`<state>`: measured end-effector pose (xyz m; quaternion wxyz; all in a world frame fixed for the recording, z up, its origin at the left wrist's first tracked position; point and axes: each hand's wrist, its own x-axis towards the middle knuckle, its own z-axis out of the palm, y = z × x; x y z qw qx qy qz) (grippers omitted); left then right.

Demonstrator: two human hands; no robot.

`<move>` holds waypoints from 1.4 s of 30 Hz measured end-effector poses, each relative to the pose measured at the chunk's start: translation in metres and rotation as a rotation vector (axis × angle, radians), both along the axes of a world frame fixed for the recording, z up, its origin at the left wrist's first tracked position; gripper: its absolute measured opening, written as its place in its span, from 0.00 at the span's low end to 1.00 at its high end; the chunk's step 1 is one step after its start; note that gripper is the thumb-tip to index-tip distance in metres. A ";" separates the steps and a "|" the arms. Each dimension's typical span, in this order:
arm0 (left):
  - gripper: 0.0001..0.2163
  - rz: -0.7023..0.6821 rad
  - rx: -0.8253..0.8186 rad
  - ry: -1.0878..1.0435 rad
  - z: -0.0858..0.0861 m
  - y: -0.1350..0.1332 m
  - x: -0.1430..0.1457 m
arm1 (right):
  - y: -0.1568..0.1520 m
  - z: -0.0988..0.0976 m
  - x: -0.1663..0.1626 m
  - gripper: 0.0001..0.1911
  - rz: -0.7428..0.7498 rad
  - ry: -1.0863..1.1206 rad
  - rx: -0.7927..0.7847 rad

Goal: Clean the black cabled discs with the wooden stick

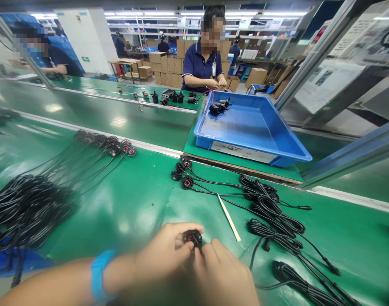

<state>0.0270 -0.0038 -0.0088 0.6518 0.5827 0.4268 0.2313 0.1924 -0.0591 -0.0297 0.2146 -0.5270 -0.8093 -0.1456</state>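
Observation:
Between the thumb and fingers of my left hand (168, 248) is a small round black part (193, 238) with red windings inside. My right hand (224, 270) is closed at the lower edge of the same part, its fingertips meeting my left thumb. What lies under those fingertips is hidden. Beyond my hands, several similar round parts (187, 182) rest on the green mat, joined to black cables. A pale pointed stick (228, 217) lies to the right of my hands. Coiled black cables (267, 202) with connectors spread along the right side.
At left lies a large heap of black cables (31, 208), with more round parts (113, 144) at their far ends. A blue tray (251, 136) holding a few black parts stands on a raised green board. Across the line, a person (203, 63) works with both hands near small motors (180, 97).

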 end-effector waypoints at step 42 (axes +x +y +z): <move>0.21 0.114 0.041 -0.075 0.000 -0.001 -0.005 | 0.010 0.007 0.004 0.09 0.052 0.053 0.053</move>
